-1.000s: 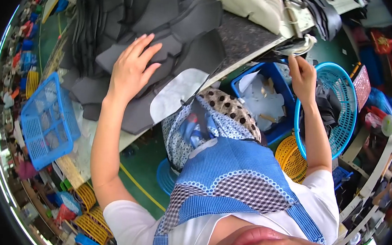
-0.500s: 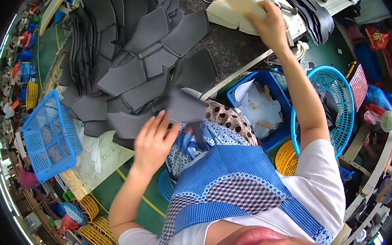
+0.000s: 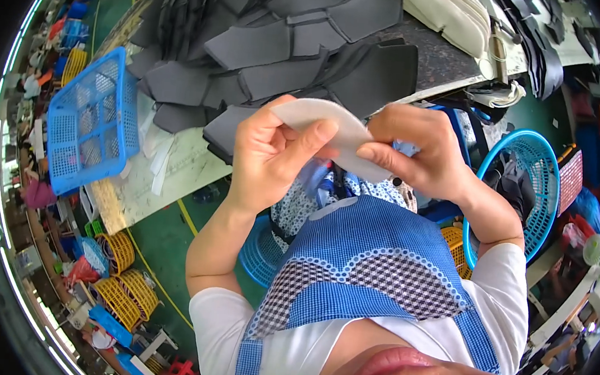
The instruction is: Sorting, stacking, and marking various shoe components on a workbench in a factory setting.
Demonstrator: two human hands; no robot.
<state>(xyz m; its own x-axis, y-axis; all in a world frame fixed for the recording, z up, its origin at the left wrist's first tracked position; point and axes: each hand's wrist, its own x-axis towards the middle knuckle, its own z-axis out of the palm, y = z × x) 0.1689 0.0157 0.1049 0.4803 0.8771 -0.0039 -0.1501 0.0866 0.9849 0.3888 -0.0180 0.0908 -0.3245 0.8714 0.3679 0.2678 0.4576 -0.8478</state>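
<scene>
A cream-white, thin padded piece with a curved edge is held up over my lap, between both hands. My left hand is closed on its left end, thumb on the face toward me and fingers behind. At its right end my right hand pinches the edge between thumb and bent fingers. Just beyond the hands, overlapping dark grey shaped pieces cover much of the table. A stack of similar cream pieces lies at the table's far right.
A blue plastic basket stands at the table's left end. To my right is a round light-blue basket with dark pieces inside. Dark strips lie beyond the cream stack. Yellow baskets sit on the floor at lower left.
My right hand has come back from the cream stack to my lap. My left hand has left the dark pieces and moved right. A cream piece is now between both hands.
</scene>
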